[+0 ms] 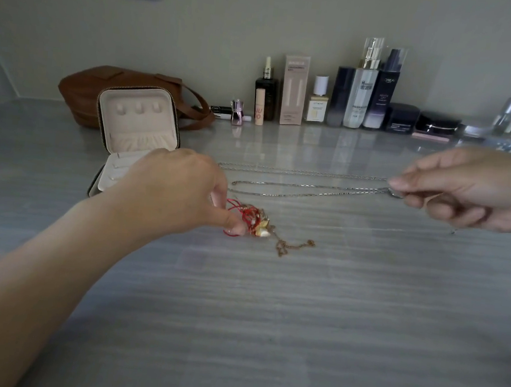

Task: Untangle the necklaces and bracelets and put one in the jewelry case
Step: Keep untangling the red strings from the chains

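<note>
Across the grey counter [298,322], from the head view: left hand [179,192] curled down, pinching the red cord bracelet [246,212], itself tangled with a gold chain [292,247]. Right hand [466,191] well apart, pinching one end of the silver necklace [305,186], drawn out leftward to just beside the left hand. Behind the left hand, jewelry case [139,126] open, lid upright; brown bag [102,85] and cosmetic bottles [360,91] along the wall.
</note>
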Demonstrator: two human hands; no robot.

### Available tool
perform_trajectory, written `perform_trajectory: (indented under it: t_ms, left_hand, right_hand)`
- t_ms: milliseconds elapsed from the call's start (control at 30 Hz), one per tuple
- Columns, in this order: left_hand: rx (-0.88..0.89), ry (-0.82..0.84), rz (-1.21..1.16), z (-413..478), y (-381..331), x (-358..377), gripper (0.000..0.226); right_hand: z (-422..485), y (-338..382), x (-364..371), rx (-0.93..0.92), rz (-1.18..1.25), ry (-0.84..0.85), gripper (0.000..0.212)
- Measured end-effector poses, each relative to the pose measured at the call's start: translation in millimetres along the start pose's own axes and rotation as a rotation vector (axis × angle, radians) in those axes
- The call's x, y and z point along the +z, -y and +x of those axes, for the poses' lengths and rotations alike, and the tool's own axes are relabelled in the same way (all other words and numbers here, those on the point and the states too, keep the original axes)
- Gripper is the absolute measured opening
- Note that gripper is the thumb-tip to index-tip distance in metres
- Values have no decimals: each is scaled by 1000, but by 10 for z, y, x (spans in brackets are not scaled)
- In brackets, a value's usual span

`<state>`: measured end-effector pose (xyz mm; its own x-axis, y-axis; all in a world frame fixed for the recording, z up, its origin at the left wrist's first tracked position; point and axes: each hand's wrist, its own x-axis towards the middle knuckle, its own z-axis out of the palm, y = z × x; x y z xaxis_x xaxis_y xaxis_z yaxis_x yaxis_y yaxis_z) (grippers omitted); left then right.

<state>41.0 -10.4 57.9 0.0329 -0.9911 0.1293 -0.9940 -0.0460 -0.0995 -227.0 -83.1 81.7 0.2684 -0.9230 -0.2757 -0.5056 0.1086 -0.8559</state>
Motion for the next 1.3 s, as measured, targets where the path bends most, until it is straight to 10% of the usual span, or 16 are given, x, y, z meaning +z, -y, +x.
perform_trajectory:
  t_ms: [400, 667, 1000, 1300]
  left_hand:
    - [74, 35, -127, -29, 18, 17, 29]
    - [269, -140, -450, 5, -180, 281, 31]
    - [255, -130, -443, 90, -227, 389, 19]
    - [132, -191, -692, 84, -199, 327, 11]
  right_hand:
    - [111, -98, 309, -108, -764, -247, 18]
    - [133, -104, 920, -705, -749, -121, 5]
    - [227, -127, 1023, -656, -961, -72, 9]
    - [202, -71, 903, -560, -509, -7, 19]
